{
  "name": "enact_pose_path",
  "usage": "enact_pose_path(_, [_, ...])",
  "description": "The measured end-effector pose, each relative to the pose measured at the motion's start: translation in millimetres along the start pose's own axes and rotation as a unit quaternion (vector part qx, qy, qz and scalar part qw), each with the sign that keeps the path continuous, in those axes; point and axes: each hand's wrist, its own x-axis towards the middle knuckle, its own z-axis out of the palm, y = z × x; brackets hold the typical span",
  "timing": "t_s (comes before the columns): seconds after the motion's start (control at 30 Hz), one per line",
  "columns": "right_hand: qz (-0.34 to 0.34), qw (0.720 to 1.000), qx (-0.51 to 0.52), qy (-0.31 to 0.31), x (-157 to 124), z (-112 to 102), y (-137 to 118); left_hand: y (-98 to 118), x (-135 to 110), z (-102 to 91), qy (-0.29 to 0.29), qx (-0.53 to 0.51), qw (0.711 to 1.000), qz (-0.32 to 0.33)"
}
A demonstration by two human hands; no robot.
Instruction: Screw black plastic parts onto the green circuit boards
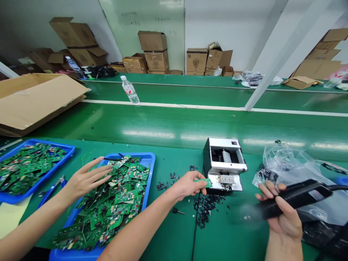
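Observation:
My left hand point(187, 187) pinches a small green circuit board point(204, 182) by its end, at the front left of a white and black screw feeder point(227, 166). Wrapped round a black electric screwdriver point(295, 197) is my right hand point(284, 214), to the right of the feeder. The screwdriver's tip points left and is smeared by motion. Small black plastic parts point(206, 210) lie scattered below the feeder and my left hand. Left of my forearm, a blue tray point(152, 163) is heaped with green circuit boards point(125, 195).
Another person's hand point(88, 177) reaches over the tray from the left, fingers stretched. A second blue tray point(71, 148) of boards and blue-handled pliers point(51, 192) lie beyond it. Clear plastic bags point(288, 163) lie right. A water bottle point(130, 90) and large carton point(40, 98) stand behind.

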Motion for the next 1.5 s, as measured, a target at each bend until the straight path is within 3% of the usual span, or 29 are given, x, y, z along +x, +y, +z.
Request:
enact_pose_path(0.1, [-0.04,0.988,0.139,-0.058,-7.6,16.7,-24.3,-4.0,0.8,0.8,-0.01,0.008,1.0,0.012])
enact_pose_path(0.17, [-0.077,0.978,0.172,-0.091,-10.0,30.7,-41.4,-4.7,0.1,1.9,-0.003,0.016,1.0,0.016])
enact_pose_path(0.4, [-0.235,0.959,0.076,-0.142,-7.0,81.6,-91.2,2.2,-5.9,5.5,0.021,0.052,0.998,0.008])
enact_pose_path(0.6, [-0.199,0.968,0.043,-0.149,-6.3,110.5,-87.4,-9.5,2.1,5.1,0.013,0.048,0.998,0.038])
enact_pose_path(0.73, [-0.175,0.97,0.049,-0.161,-2.5,109.8,-75.9,-11.7,3.2,5.1,0.011,0.056,0.998,0.039])
enact_pose_path(0.9, [-0.138,0.983,-0.006,-0.12,-2.3,110.6,-76.2,-4.7,-0.7,7.3,0.012,0.055,0.998,0.037])
enact_pose_path(1.13, [-0.111,0.982,0.017,-0.153,-9.1,112.1,-82.1,-1.3,-1.4,8.8,0.011,0.055,0.998,0.022])
enact_pose_path(1.33, [-0.211,0.933,0.125,-0.262,5.6,118.2,-86.3,0.1,-3.8,8.4,0.013,0.056,0.998,0.022])
enact_pose_path(1.5, [-0.189,0.93,0.173,-0.263,9.0,142.3,-89.5,-1.0,-3.6,9.3,0.014,0.047,0.999,0.02])
